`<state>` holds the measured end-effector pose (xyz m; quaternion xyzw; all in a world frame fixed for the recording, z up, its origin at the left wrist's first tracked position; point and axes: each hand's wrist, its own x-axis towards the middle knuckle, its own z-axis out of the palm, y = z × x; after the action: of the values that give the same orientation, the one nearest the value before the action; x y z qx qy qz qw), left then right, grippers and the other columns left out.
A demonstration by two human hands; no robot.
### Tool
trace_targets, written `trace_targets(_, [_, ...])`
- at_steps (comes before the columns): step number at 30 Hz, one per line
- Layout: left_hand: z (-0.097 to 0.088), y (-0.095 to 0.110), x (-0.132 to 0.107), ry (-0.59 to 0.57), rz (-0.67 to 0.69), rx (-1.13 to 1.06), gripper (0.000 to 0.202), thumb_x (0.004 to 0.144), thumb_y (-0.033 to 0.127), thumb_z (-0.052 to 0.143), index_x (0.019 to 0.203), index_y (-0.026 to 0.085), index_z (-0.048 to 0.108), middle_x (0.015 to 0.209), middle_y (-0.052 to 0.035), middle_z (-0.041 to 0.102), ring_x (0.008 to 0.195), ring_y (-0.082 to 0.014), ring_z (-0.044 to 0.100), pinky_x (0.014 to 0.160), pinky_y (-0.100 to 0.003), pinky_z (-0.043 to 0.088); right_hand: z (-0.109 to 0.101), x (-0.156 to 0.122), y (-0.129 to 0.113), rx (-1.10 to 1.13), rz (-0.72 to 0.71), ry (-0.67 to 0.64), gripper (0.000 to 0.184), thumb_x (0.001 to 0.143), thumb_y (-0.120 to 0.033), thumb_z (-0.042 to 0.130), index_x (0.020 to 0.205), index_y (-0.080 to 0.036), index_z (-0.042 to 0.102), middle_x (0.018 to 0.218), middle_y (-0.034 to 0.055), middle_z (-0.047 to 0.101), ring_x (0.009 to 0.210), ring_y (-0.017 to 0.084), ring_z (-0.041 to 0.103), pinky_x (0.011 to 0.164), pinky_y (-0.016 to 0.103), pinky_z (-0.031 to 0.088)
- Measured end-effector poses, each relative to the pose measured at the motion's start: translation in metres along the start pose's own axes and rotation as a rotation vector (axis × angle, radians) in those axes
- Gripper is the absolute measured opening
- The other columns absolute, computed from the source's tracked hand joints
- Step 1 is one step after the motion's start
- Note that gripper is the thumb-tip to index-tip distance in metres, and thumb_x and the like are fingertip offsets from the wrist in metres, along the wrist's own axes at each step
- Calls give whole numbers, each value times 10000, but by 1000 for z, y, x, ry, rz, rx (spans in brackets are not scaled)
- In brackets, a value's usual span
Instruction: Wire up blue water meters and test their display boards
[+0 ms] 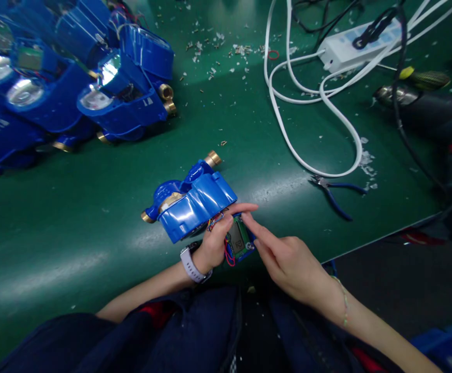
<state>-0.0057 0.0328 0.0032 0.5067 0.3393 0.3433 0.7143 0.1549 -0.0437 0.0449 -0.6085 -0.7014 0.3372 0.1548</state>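
A green circuit board with a small grey display [238,239] sits in a blue housing close to the table's front edge. My left hand [215,243] holds it from the left, thumb bent over its edge and index finger stretched along the far side. From the right, my right hand [288,259] pinches the same board, a fingertip at its far corner and the thumb by its right side. Red and other coloured wires [229,255] run beside the board. Just beyond my left hand lies a blue water meter [198,202] with brass pipe ends, tipped on its side.
Several blue water meters [128,111] crowd the far left. Blue-handled cutters [336,192] lie to the right, below a looped white cable [280,122] and a power strip [360,44]. A power tool [423,106] and a screwdriver [427,79] lie far right. Scraps and small screws litter the back.
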Motion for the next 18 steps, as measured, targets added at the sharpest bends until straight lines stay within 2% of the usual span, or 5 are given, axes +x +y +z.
trace_targets(5, [1, -3, 1, 3, 19, 18, 468, 926, 491, 372, 1143, 194, 662, 1019, -74, 672, 921, -229, 584, 849, -349, 455, 7, 5, -6, 95, 38, 41, 527, 970, -206, 296, 1495, -197, 344, 1042, 114, 717, 519, 150, 615, 533, 294, 476])
trace_targets(9, [5, -5, 2, -6, 79, -30, 474, 939, 490, 347, 1163, 186, 634, 903, -59, 633, 833, -203, 570, 798, -332, 471, 14, 5, -15, 316, 138, 67, 508, 985, -229, 299, 1487, -181, 362, 765, 46, 719, 416, 114, 524, 455, 239, 438])
trace_targets(11, [6, -5, 2, 8, 97, -35, 456, 947, 473, 352, 1162, 186, 632, 906, -54, 615, 843, -196, 562, 806, -321, 464, 15, 6, -18, 342, 152, 73, 505, 987, -223, 302, 1486, -187, 364, 743, 37, 712, 408, 108, 515, 451, 229, 437])
trace_targets(14, [6, -6, 3, 27, 98, -37, 435, 950, 465, 371, 1158, 190, 637, 926, -53, 604, 872, -196, 562, 836, -318, 454, 12, 5, -19, 149, 125, 82, 515, 970, -191, 306, 1479, -197, 381, 791, 63, 724, 453, 137, 566, 475, 257, 450])
trace_targets(18, [7, -8, 3, 39, 86, -41, 441, 949, 485, 382, 1155, 192, 640, 930, -56, 612, 886, -201, 564, 846, -322, 454, 5, 5, -18, -225, 73, 111, 545, 930, -149, 295, 1458, -181, 425, 674, 76, 699, 465, 222, 605, 460, 316, 429])
